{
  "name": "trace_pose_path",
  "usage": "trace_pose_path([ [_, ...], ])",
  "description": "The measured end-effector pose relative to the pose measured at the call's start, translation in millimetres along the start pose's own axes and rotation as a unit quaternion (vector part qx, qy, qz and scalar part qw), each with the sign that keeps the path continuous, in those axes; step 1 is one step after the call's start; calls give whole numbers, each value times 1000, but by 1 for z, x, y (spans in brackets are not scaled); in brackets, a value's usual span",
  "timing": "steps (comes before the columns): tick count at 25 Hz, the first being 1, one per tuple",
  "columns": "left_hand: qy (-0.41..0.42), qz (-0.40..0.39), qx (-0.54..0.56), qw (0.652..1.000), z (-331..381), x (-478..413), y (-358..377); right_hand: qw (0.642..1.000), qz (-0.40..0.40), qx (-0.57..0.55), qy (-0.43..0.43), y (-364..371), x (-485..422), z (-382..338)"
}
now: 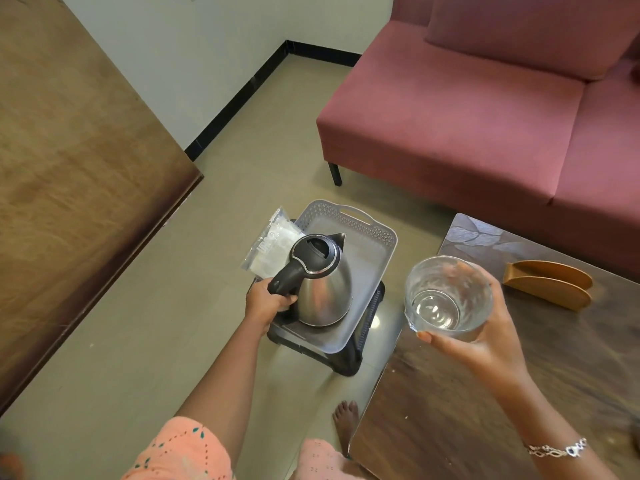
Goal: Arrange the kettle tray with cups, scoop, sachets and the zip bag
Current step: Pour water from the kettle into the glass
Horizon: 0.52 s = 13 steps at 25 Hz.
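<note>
Her left hand (268, 303) is wrapped round the handle of the kettle (323, 289), which seems to sit toward the near-left corner of the tray (379, 235). The tray rests on a low stool (346, 356). Her right hand (485, 344) grips a cup (448, 296) from the side, upright and in the air between the tray and the table (485, 417). The zip bag (273, 247) lies at the tray's left edge, partly behind the kettle; I can't tell whether it is inside the rim.

I'd say the cup goes down next. The bare floor along the tray's right edge and far-right corner looks the best spot. She should lower it straight, base flat, clear of the kettle's belly, and let go only once it stands. Keeping the kettle steady helps, since the tray overhangs the stool and could tip.
</note>
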<state>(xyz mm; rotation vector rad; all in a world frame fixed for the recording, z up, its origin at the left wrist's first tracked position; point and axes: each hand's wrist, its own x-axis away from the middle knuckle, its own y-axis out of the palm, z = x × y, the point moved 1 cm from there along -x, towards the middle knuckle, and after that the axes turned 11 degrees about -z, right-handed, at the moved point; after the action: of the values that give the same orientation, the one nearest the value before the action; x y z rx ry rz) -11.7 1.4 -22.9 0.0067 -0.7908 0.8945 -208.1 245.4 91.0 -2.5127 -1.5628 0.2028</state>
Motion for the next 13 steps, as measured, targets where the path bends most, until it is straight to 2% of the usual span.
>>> trace_pose_path([
  [2,24,5,16,1000,6,9,4,1000,5,10,-4,-10,5,-3],
  [6,91,-31,30,995,35,50,7,999,28,21,-9,-36,24,-18],
  [9,156,-63,36,985,78,90,7,999,42,13,-11,-56,44,-28],
  [13,236,-55,12,970,131,143,21,998,56,24,0,-85,73,-32],
])
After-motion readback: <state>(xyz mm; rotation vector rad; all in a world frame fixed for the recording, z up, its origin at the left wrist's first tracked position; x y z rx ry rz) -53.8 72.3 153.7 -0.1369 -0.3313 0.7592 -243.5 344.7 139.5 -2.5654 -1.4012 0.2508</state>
